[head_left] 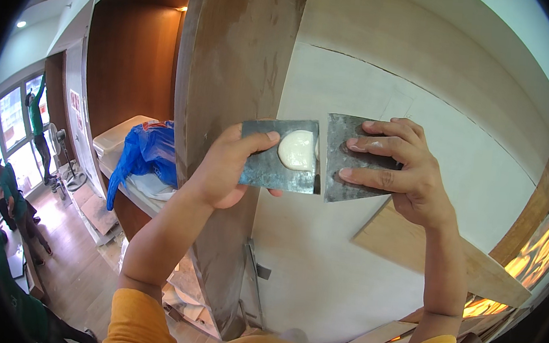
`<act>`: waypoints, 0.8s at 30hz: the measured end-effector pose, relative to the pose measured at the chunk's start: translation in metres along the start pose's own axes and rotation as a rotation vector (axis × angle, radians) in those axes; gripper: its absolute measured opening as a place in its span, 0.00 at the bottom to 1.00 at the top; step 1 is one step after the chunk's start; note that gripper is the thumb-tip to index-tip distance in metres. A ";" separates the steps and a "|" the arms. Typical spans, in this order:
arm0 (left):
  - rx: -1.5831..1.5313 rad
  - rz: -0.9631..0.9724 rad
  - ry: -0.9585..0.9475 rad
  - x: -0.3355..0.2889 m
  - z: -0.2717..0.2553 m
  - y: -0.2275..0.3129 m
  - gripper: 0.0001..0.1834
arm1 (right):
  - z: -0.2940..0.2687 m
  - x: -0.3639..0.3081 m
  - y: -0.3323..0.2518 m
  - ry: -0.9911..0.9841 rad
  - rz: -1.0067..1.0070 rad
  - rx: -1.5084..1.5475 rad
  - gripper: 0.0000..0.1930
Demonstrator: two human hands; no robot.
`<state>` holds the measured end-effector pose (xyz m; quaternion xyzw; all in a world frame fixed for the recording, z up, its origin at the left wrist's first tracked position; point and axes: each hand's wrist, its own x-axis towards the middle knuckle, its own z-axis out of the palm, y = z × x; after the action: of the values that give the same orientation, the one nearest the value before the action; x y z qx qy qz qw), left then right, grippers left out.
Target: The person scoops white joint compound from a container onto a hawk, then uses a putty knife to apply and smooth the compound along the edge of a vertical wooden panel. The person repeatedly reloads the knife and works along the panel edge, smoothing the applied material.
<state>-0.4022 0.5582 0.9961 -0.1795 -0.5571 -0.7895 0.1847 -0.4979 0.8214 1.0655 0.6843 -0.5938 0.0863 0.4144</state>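
Observation:
In front of my chest, my left hand (213, 167) grips a flat metal putty scraper (259, 167), thumb on its face and fingers behind. A smooth dollop of creamy white putty (297, 151) sits on that scraper near its right edge. My right hand (416, 170) holds a second, darker metal scraper blade (342, 144), with several fingers spread across its face; the thumb is hidden behind. The two blades face each other edge to edge, with a narrow gap between them. White smears show on the right fingers.
Ahead stands a white wall panel (358, 88) beside a brownish upright post (232, 58). Left of it, a shelf holds a blue plastic bag (150, 152) and a plastic bin (119, 137). A wooden board (398, 236) slants at lower right. Several people and a fan (61, 138) are far left.

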 end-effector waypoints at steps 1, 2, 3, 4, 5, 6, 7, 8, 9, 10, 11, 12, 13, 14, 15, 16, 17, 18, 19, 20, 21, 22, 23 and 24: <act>0.006 -0.010 0.011 0.000 0.003 0.000 0.15 | 0.002 0.001 0.002 -0.004 0.003 0.006 0.23; 0.012 -0.019 0.023 0.000 0.005 0.000 0.15 | 0.005 0.003 0.003 -0.008 0.006 0.013 0.24; 0.009 -0.025 0.018 0.001 0.006 0.000 0.15 | 0.008 0.004 0.005 -0.013 0.008 0.020 0.24; 0.008 -0.028 0.009 0.001 0.007 0.001 0.16 | 0.010 0.005 0.005 -0.019 0.010 0.020 0.24; 0.007 -0.031 0.001 0.002 0.007 0.001 0.16 | 0.012 0.006 0.004 -0.026 0.011 0.021 0.25; -0.006 -0.030 0.012 0.003 0.008 -0.001 0.16 | 0.014 0.006 0.004 -0.032 0.012 0.022 0.25; -0.004 -0.023 0.023 0.003 0.006 0.000 0.16 | 0.015 0.006 0.004 -0.052 0.028 0.005 0.26; -0.002 -0.014 0.036 0.003 0.005 0.001 0.16 | 0.014 0.003 0.006 -0.071 0.043 -0.011 0.26; -0.022 0.003 0.086 0.002 0.004 0.001 0.16 | 0.014 0.002 0.009 -0.091 0.057 -0.025 0.26; -0.032 0.020 0.129 -0.001 0.007 0.000 0.15 | 0.014 -0.002 0.015 -0.034 0.121 0.011 0.26; -0.043 0.037 0.174 -0.003 0.008 0.001 0.15 | 0.014 -0.006 0.022 0.022 0.183 0.052 0.26; -0.051 0.054 0.211 -0.004 0.007 0.002 0.15 | 0.016 -0.009 0.030 0.077 0.242 0.096 0.26; -0.062 0.065 0.238 -0.003 0.010 0.001 0.15 | 0.023 -0.016 0.041 0.225 0.310 0.429 0.21; -0.083 0.072 0.260 -0.001 0.011 -0.001 0.14 | 0.033 -0.021 0.046 0.395 0.402 0.637 0.20; -0.095 0.061 0.272 0.000 0.012 -0.002 0.14 | 0.046 -0.025 0.049 0.568 0.485 0.847 0.19; -0.098 0.054 0.293 -0.002 0.014 0.000 0.14 | 0.060 -0.028 0.051 0.745 0.556 1.071 0.18; -0.110 0.048 0.310 -0.002 0.015 0.000 0.14 | 0.070 -0.028 0.052 0.762 0.548 1.171 0.21; -0.107 0.050 0.319 0.000 0.015 0.000 0.14 | 0.076 -0.024 0.050 0.819 0.552 1.332 0.22; -0.101 0.052 0.340 -0.001 0.012 -0.002 0.14 | 0.085 -0.018 0.046 0.869 0.553 1.506 0.23; -0.100 0.054 0.359 0.000 0.010 -0.004 0.14 | 0.094 -0.011 0.044 0.913 0.552 1.678 0.24; -0.099 0.060 0.363 0.000 0.011 -0.004 0.13 | 0.106 -0.007 0.048 0.896 0.577 1.746 0.28; -0.097 0.062 0.371 0.000 0.011 -0.004 0.13 | 0.116 -0.001 0.049 0.902 0.518 1.864 0.29; -0.098 0.067 0.375 0.001 0.012 -0.004 0.13 | 0.122 0.006 0.051 0.904 0.453 1.976 0.30; -0.101 0.072 0.366 0.001 0.013 -0.004 0.13 | 0.126 0.014 0.053 0.904 0.383 2.085 0.31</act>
<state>-0.4044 0.5715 0.9973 -0.0617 -0.4672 -0.8286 0.3021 -0.5882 0.7292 1.0174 0.4996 -0.1252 0.8341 -0.1976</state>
